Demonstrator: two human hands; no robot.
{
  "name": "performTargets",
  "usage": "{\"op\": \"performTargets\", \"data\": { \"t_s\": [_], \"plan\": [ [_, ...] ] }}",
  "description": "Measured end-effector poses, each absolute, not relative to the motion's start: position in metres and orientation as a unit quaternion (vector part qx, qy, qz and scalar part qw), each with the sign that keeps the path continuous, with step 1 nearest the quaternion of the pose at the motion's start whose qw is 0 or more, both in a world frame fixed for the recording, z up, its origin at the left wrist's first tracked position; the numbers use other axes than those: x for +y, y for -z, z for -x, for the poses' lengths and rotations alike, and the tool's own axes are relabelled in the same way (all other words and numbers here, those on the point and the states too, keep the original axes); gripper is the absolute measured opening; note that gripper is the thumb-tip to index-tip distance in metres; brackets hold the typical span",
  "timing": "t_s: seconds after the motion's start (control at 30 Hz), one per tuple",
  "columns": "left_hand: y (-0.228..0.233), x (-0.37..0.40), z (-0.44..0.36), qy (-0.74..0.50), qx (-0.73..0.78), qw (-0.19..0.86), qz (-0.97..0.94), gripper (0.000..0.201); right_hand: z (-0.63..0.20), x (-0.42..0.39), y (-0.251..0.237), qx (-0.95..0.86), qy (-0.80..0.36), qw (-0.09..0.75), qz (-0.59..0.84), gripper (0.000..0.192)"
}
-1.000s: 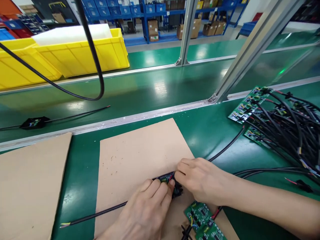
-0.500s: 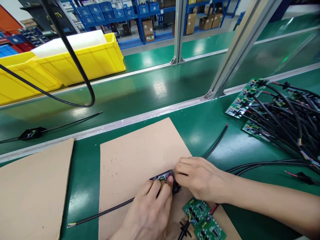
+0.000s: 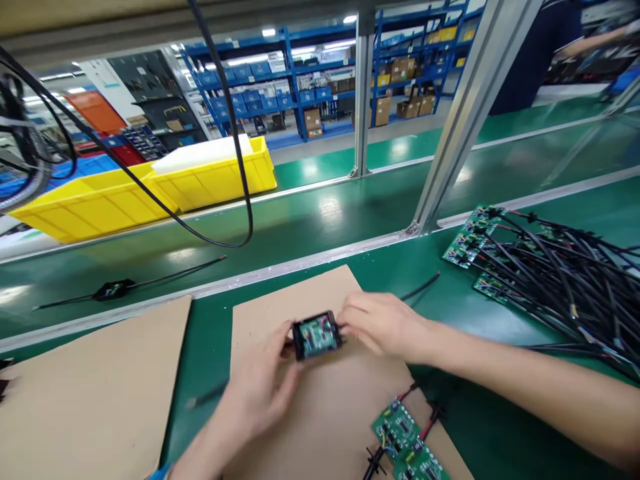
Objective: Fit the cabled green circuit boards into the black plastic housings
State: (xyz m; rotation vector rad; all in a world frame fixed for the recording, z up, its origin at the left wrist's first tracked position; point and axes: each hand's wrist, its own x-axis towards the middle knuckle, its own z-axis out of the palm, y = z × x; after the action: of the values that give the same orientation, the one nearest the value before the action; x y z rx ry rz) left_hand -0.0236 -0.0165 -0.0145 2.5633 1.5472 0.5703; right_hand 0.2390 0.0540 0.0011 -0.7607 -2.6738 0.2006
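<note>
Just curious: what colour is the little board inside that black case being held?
Green, in the head view: the board sits in the black case.

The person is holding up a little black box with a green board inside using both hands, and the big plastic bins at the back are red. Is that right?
Not quite. The head view shows the bins are yellow, not red. The rest holds: the left hand and right hand hold the little black box with a green board inside.

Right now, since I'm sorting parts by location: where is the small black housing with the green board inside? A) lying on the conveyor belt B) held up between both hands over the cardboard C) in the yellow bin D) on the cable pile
B: the black housing sits lifted between the left hand and right hand, above the cardboard sheet.
</note>
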Motion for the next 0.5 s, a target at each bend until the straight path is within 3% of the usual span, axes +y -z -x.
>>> {"op": "performTargets", "data": {
  "t_s": [0.1,0.27,0.37,0.5],
  "plan": [
    [-0.014,0.043,0.051,-0.179,0.559,0.007,-0.809,0.028,-0.223,0.123,-0.037,-0.945,-0.020,0.122,0.303,0.023],
    [-0.036,0.125,0.080,-0.166,0.644,-0.078,-0.743,0.031,-0.216,0.223,-0.054,-0.917,0.029,0.125,0.377,0.033],
    [-0.011,0.119,0.095,-0.131,0.652,-0.063,-0.744,0.034,-0.226,0.241,-0.026,-0.891,0.047,0.117,0.436,0.031],
    [0.020,0.046,0.114,-0.128,0.657,-0.010,-0.743,0.032,-0.230,0.231,0.009,-0.871,0.050,0.129,0.472,0.021]
  ]
}}
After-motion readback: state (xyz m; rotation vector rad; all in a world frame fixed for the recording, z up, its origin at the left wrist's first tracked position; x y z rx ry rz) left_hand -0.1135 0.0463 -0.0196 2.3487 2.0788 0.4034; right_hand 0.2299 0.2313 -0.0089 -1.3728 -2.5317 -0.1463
